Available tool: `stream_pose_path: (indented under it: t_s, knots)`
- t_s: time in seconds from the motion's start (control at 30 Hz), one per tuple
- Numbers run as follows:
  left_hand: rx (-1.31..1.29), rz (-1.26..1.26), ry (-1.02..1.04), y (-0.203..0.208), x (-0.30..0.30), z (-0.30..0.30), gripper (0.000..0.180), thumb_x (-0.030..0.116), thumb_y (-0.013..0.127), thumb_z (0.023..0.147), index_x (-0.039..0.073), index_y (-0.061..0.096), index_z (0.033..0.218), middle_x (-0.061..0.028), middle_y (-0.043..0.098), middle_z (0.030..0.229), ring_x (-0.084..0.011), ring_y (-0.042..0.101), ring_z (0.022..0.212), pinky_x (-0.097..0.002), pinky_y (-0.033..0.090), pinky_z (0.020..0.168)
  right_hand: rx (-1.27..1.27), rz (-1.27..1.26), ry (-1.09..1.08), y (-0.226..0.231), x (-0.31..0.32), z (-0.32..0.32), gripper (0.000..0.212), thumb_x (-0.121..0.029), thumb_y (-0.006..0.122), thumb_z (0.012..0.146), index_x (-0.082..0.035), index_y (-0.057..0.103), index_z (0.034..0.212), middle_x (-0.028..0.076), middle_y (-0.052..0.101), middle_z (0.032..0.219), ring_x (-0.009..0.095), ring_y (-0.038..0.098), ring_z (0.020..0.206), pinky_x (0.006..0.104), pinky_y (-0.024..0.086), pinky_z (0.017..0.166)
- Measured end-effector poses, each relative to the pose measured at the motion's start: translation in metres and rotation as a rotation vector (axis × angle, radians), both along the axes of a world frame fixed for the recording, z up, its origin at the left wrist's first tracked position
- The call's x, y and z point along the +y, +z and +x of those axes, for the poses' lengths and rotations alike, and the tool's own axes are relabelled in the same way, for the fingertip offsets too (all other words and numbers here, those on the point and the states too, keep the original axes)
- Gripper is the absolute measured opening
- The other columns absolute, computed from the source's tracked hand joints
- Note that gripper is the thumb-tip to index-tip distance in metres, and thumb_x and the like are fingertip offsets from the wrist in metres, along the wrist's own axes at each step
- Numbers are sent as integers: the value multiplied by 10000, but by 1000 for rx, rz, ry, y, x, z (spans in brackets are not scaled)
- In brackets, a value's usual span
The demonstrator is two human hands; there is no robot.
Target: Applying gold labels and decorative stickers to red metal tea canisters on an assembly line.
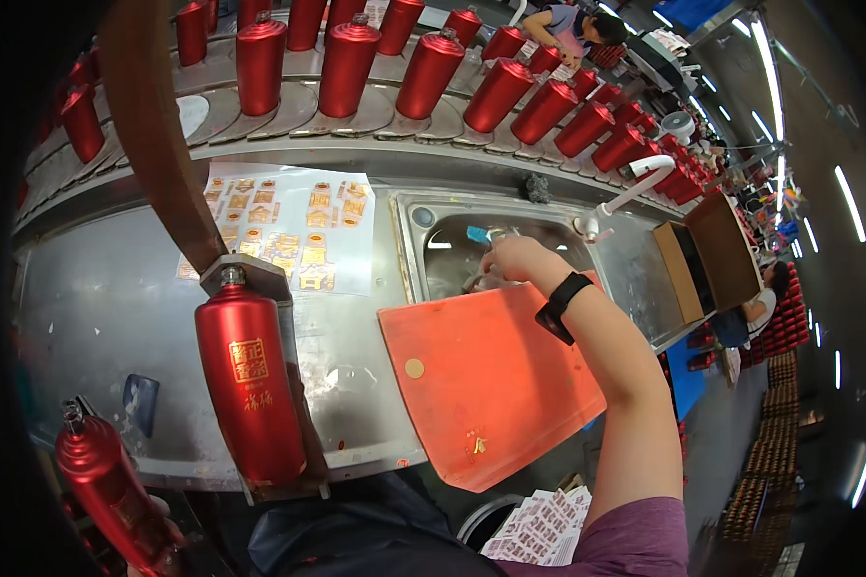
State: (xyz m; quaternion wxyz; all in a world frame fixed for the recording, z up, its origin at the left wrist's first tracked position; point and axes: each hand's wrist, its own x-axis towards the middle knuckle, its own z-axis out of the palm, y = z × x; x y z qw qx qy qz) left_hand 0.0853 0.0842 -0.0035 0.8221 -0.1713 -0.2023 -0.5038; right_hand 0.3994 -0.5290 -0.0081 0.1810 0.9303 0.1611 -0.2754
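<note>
Bottle point(248, 385) in the jig already wears its gold labels; another bottle point(106, 486) at lower left is gripped at its base by the left hand point(164, 539), barely visible, fingers seemingly wrapped round it. Right hand point(512, 260) reaches into the sink point(414, 240), fingers curled on something I cannot make out. Label sheet point(289, 231) looks partly used. Steel bench point(96, 308), orange mat point(491, 385), conveyor point(356, 120) of red bottles behind.

Bright overhead strips, warped dark rim
</note>
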Motion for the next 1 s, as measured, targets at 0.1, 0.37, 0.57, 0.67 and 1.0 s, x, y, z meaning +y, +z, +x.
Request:
stream_pose_path:
  t_s: [0.1,0.37,0.57,0.67,1.0]
  knots:
    - [-110,-429,-137,37,-59,73,433,273,412,1072,-41,589,1312,-255,578,1345,-425,573,1238,-478,498,1039,-69,-23,109,-2,5,9,350,-80,616,830,-291,770,1063,78,700,1108,292,672,1043,420,552,859]
    - [123,548,621,-11,18,-8,788,101,774,760,11,409,1452,-186,515,1381,-314,577,1218,-426,510,1010,-309,-121,62,66,-29,6,131,-154,683,800,-137,756,908,110,728,935,318,702,923,443,559,764]
    - [236,593,860,-12,31,-41,983,23,872,680,65,341,1506,-175,447,1405,-306,573,1197,-424,556,956,-523,-62,32,145,-17,4,146,-175,719,769,-102,723,895,124,715,912,322,688,922,445,543,780]
    - [327,667,823,-4,22,-34,1033,66,903,652,78,334,1513,-182,461,1397,-311,606,1142,-433,578,917,-611,-31,-39,190,-27,-17,162,-153,709,761,-81,723,906,147,709,889,341,685,906,451,539,796]
    - [-61,915,953,9,17,-27,1060,207,928,616,62,367,1503,-187,459,1425,-335,589,1160,-437,620,788,-1256,86,-102,282,-44,-113,218,-180,639,868,-57,696,1038,157,692,952,359,672,891,451,530,790]
